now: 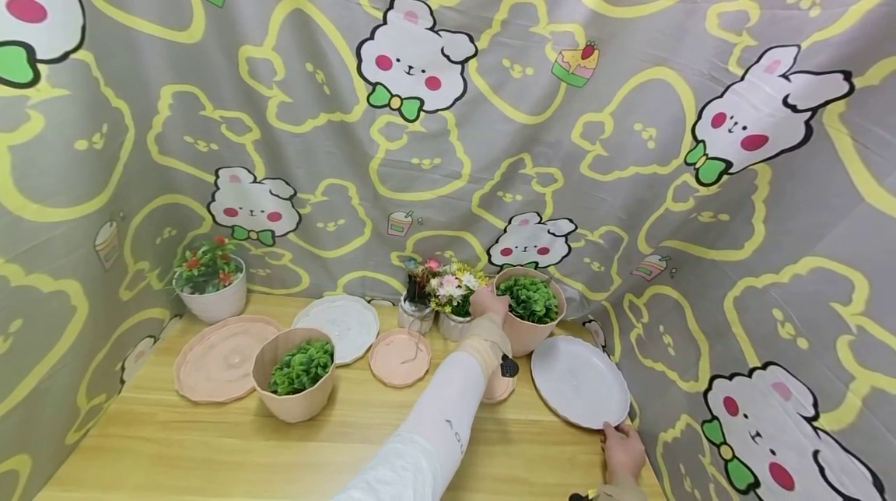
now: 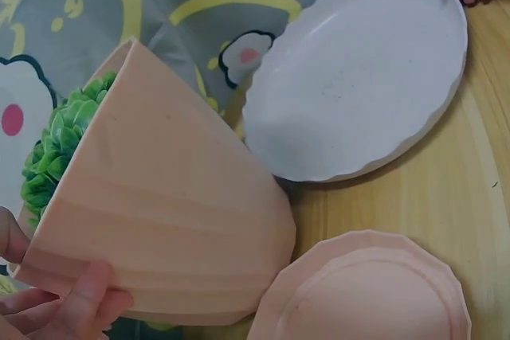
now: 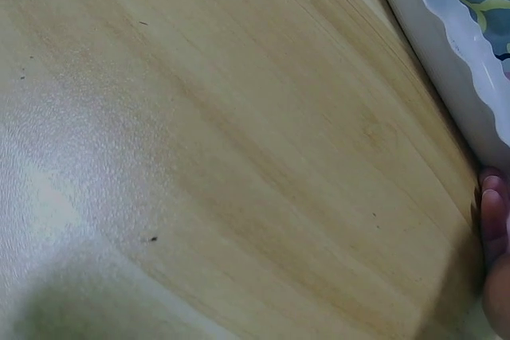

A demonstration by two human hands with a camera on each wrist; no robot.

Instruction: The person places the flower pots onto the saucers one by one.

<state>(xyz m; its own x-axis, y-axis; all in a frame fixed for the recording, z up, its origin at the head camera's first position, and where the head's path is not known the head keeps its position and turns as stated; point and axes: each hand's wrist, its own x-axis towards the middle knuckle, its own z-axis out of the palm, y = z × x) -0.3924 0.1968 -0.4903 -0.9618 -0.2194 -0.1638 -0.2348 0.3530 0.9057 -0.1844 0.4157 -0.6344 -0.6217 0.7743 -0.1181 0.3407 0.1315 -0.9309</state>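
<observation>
My left hand (image 1: 490,305) grips the rim of a pink scalloped pot (image 1: 533,336) that holds a green leafy plant (image 1: 530,299), at the back right of the table. In the left wrist view this pot looks tilted, with the thumb and fingers (image 2: 88,300) at its rim. My right hand (image 1: 623,450) pinches the near edge of a pale grey-white plant saucer (image 1: 581,382) at the table's right side. That saucer's wavy rim also shows in the right wrist view, above the fingertips (image 3: 494,205). A small pink saucer (image 2: 374,296) lies beside the pot, partly behind my left arm in the head view.
Another pink pot (image 1: 294,405) with greenery stands left of centre, close to a large pink saucer (image 1: 217,365) and a white saucer (image 1: 350,330). A small pink saucer (image 1: 399,361) lies mid-table. Small flower pots (image 1: 416,318) and a white pot (image 1: 217,303) stand along the curtain.
</observation>
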